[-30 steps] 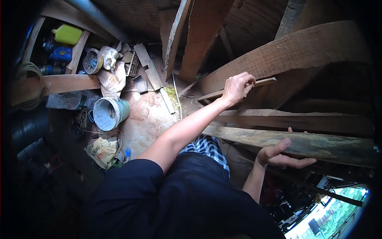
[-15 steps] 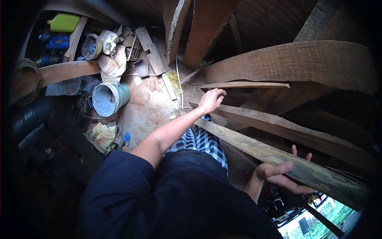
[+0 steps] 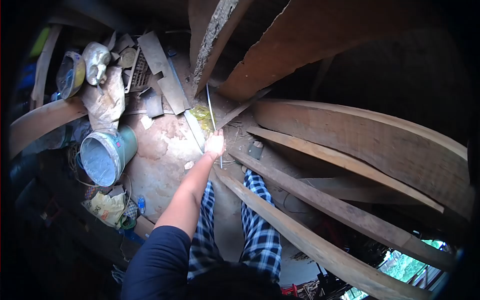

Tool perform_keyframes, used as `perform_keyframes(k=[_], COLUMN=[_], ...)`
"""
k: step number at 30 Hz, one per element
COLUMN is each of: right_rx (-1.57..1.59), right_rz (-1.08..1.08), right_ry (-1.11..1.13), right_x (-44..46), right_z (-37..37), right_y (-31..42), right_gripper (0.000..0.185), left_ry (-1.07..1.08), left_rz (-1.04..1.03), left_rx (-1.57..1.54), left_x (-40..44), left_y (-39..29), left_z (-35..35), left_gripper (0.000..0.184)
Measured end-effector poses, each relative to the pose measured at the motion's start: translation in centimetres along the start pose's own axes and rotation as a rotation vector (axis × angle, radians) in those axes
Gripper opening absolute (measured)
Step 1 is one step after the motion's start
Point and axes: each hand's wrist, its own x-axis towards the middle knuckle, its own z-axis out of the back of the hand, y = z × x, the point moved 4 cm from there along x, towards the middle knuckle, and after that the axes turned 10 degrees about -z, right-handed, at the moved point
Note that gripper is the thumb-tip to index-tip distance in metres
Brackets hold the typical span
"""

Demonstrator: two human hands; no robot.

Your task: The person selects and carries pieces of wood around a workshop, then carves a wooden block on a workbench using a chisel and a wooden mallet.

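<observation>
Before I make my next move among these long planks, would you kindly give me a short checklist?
1. Left hand in view: ok, reaching down by the thin white strip.
2. Left hand's grip: cannot tell; its fingers are unclear.
3. Right hand in view: not ok, out of the picture.
4. Nearest long plank securely supported: cannot tell.
5. Bucket clear of the left hand: ok, well to its left.
6. Floor ahead free of scraps: not ok, a notched board lies there.
</observation>
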Motion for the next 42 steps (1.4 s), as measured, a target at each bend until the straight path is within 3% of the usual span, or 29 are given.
perform_keyframes(k=[2,6,9,17,19,20,21,23,24,25,27,28,29,31,33,35,37,39,40,41,42], right_rx=[-0.048,-0.139,-0.208,-0.353,-0.382,-0.396,-0.409,-0.435,-0.443,-0.447,-0.465,-0.418,-0.428,-0.485,-0.445,-0.196,-0.115,-0.131,-0.315,-0.318,-0.411], right_rz=[0.036,0.149,0.232,0.219,0.190,0.179,0.168,0.145,0.132,0.117,0.087,0.073,0.055,0.100,0.070,-0.112,-0.038,0.006,-0.032,-0.033,0.008], right_ry=[0.002,0.044,0.069,0.178,0.181,0.181,0.183,0.196,0.206,0.211,0.215,-0.003,-0.034,-0.036,-0.144,-0.108,-0.037,0.057,-0.172,-0.191,-0.080], right_x=[-2.6,-6.1,-6.8,-2.6,-1.7,-1.3,-0.8,0.1,0.5,0.7,1.2,0.8,0.6,0.2,-0.9,-1.1,-0.9,-0.9,-0.9,-0.7,-0.2], right_z=[-0.6,-1.5,-1.2,1.4,2.9,3.4,3.9,4.9,5.3,5.9,6.6,7.0,7.5,8.2,5.7,6.1,7.1,5.3,3.7,3.8,3.6], right_y=[-2.8,-5.5,-6.2,-4.5,-3.8,-3.4,-3.2,-3.0,-3.2,-3.6,-3.0,-3.4,-3.7,-3.9,-2.8,-3.5,-4.3,-3.5,-2.7,-2.2,-1.8], right_gripper=[0.061,0.058,0.056,0.054,0.054,0.054,0.054,0.054,0.054,0.054,0.055,0.054,0.054,0.054,0.055,0.058,0.062,0.063,0.067,0.067,0.068], left_ry=[-0.188,-0.148,-0.067,-0.047,-0.040,0.019,0.022,0.522,0.545,0.535,0.531,0.507,0.550,0.407,0.463,0.195,0.304,0.235,0.303,0.312,0.224], left_rz=[-0.063,-0.135,-0.048,-0.203,-0.257,-0.292,-0.298,0.052,0.108,0.112,0.302,0.290,0.423,0.482,0.537,0.631,0.772,0.745,0.719,0.706,0.587], left_rx=[-0.062,0.048,0.052,0.021,-0.322,-0.692,-0.668,-1.441,-1.581,-1.557,-1.837,-1.883,-1.921,-1.943,-1.979,-2.105,-2.273,-2.266,-2.349,-2.336,-2.280], left_x=[3.4,10.4,13.4,9.1,7.0,6.2,5.8,4.0,2.6,1.7,0.1,-0.6,-1.3,-3.1,-2.6,-2.6,-2.3,-1.5,0.3,1.4,2.6], left_y=[1.5,3.8,5.0,3.6,3.1,2.5,2.1,0.6,-0.7,-1.2,-2.3,-3.2,-4.2,-8.0,-10.2,-13.4,-16.2,-18.4,-17.9,-18.3,-18.9], left_z=[-0.7,-4.3,-5.3,1.8,4.5,5.6,7.2,8.7,10.1,10.8,12.2,13.0,14.2,17.1,17.8,18.5,18.5,18.6,17.8,17.9,18.6], left_gripper=[0.066,0.056,0.055,0.053,0.048,0.038,0.038,0.031,0.030,0.030,0.033,0.034,0.037,0.042,0.042,0.040,0.040,0.040,0.042,0.042,0.046])
